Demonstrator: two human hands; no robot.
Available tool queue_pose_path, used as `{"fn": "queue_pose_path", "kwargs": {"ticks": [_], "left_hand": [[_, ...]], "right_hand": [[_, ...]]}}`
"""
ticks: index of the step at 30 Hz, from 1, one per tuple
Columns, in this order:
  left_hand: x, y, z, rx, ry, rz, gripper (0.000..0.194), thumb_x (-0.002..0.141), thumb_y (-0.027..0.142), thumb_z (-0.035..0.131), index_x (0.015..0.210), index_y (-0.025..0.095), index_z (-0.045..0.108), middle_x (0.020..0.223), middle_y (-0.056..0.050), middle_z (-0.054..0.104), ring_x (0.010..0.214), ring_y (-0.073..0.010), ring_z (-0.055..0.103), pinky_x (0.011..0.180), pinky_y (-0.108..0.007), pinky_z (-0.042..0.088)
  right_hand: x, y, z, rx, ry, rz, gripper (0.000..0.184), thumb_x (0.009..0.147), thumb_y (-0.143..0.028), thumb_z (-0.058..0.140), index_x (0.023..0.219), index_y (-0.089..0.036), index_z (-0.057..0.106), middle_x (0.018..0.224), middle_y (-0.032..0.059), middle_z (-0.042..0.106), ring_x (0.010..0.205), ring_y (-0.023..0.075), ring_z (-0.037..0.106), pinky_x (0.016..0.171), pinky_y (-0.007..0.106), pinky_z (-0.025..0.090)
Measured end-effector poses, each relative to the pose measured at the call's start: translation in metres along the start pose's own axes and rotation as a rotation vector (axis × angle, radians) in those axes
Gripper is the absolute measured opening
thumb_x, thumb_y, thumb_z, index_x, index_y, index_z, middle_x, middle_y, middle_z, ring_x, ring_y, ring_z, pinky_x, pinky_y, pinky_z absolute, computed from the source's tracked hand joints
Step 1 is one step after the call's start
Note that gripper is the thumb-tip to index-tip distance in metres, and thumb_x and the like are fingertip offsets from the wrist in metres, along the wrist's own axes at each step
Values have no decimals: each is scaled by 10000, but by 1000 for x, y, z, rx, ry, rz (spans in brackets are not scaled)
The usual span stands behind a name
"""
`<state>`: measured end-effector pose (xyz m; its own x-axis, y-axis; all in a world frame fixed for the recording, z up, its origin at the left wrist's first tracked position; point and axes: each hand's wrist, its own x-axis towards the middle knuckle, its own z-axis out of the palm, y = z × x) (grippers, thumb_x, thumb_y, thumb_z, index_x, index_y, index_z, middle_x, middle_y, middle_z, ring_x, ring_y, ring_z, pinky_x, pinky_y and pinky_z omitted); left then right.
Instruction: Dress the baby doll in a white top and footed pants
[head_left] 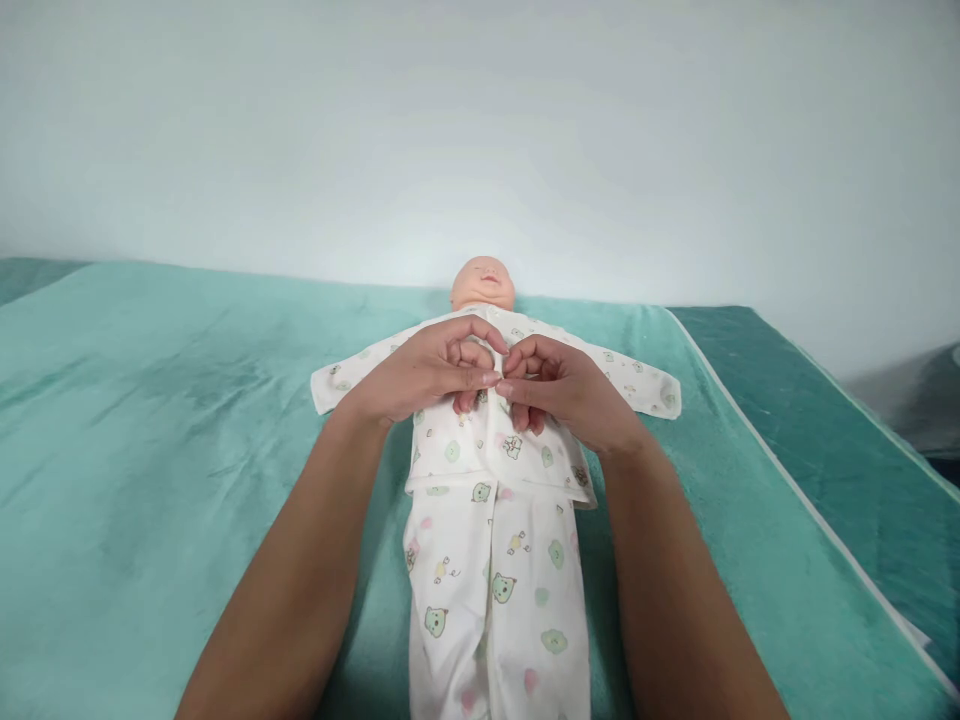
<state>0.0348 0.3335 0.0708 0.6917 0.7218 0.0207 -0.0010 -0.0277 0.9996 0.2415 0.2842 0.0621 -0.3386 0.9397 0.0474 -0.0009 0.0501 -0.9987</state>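
Observation:
A baby doll [484, 283] lies on its back, head at the far end, dressed in a white printed top and matching trousers. Both hands meet over the front of the baby top [457, 455], at chest height. My left hand [442, 368] pinches the top's front edge between thumb and fingers. Close against it, my right hand [551, 380] pinches the same front edge from the other side. Any fastener between the fingertips is too small to make out. The top's sleeves stretch out to both sides. Below its hem are the printed trousers [525, 600], running toward me.
A light green blanket [187, 450] lies under the doll, slightly wrinkled at left. On the right, past its pale edge, a darker green surface [817, 430] shows. A plain white wall [480, 130] stands directly behind the doll's head.

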Motion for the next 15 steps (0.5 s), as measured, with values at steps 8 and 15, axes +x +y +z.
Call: {"fn": "queue_pose_path", "kwargs": {"ticks": [8, 15], "left_hand": [[-6, 9, -5, 121, -112, -81, 330, 817, 290, 756, 1116, 219, 638, 760, -8, 710, 527, -90, 569, 497, -214, 453], [-3, 5, -2, 126, 201, 108, 224, 872, 351, 682, 1036, 198, 673, 795, -39, 716, 651, -139, 643, 612, -268, 529]], "right_hand": [[0, 0, -2, 78, -14, 24, 318, 796, -368, 803, 959, -201, 586, 690, -44, 667, 501, 94, 609, 434, 194, 426], [4, 5, -2, 191, 242, -148, 181, 836, -343, 716, 891, -223, 593, 729, -38, 628, 564, 91, 585, 493, 211, 443]]}}
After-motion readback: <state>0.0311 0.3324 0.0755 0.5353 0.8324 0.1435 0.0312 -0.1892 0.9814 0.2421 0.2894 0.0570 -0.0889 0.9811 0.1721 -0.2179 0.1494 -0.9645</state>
